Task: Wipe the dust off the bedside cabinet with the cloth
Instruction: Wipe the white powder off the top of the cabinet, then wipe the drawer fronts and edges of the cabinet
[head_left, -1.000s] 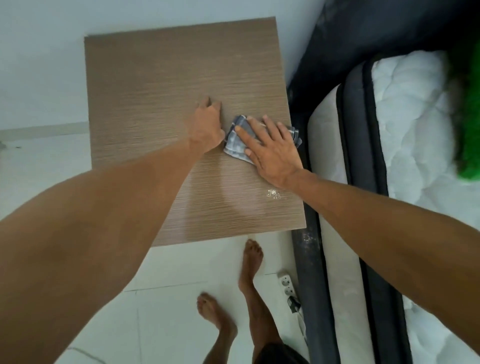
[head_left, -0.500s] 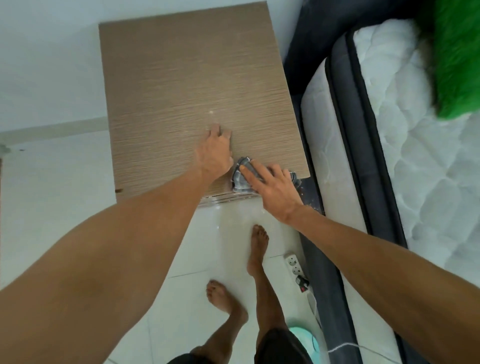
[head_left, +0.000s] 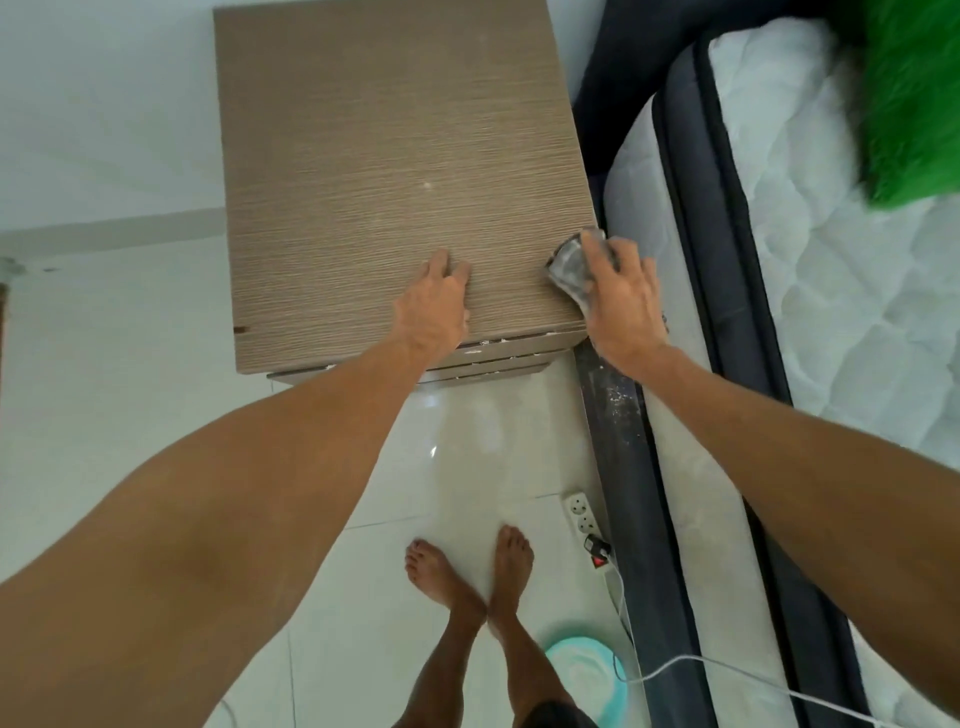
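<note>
Two hands, left hand (head_left: 434, 306) flat on one cabinet (head_left: 384, 171), right hand (head_left: 621, 301) gripping one cloth (head_left: 569, 265)

You have no text, label, brand, number or sign to read anywhere in this view. The bedside cabinet (head_left: 395, 171) top shows you only wood grain and a small pale speck. The power strip (head_left: 584, 514) on the floor, at about 5 o'clock from the cabinet, carries nothing you can make out, only a red light on the plug at its near end. The cloth (head_left: 570, 267) shows no lettering either.
</note>
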